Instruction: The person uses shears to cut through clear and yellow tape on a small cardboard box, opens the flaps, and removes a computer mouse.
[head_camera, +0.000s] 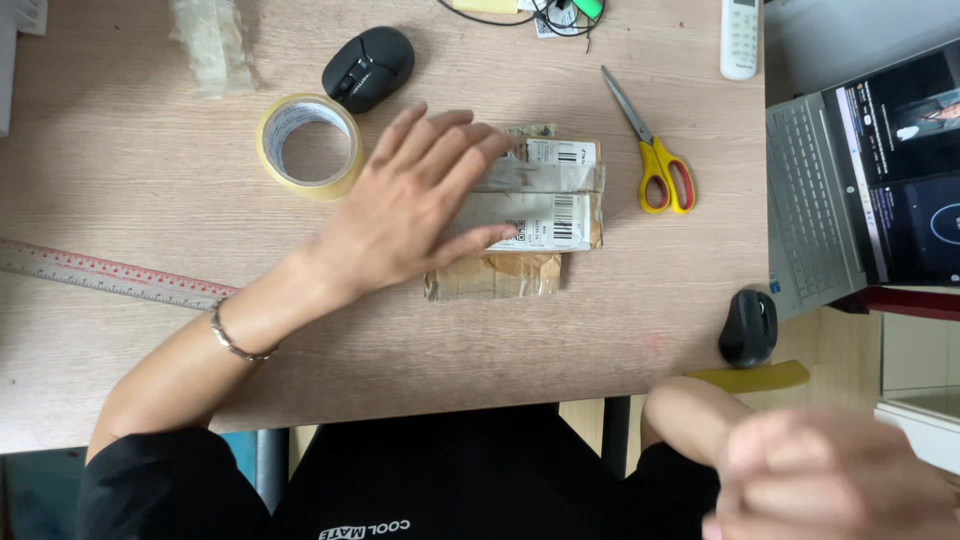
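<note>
My left hand (415, 195) lies flat with fingers spread on the left part of a small brown cardboard parcel (530, 215) wrapped in clear tape with white labels, in the middle of the wooden desk (130, 170). My right hand (825, 480) is blurred at the bottom right, off the desk's front edge and close to the camera, fingers loosely curled with nothing seen in it. A metal bracelet (232, 340) circles my left wrist.
A roll of yellowish packing tape (310, 145) and a black mouse (368, 67) sit left of the parcel. Yellow-handled scissors (650, 150) lie to its right. A ruler (100, 272), a second black mouse (748, 328), an open laptop (860, 180), a white remote (740, 38) surround them.
</note>
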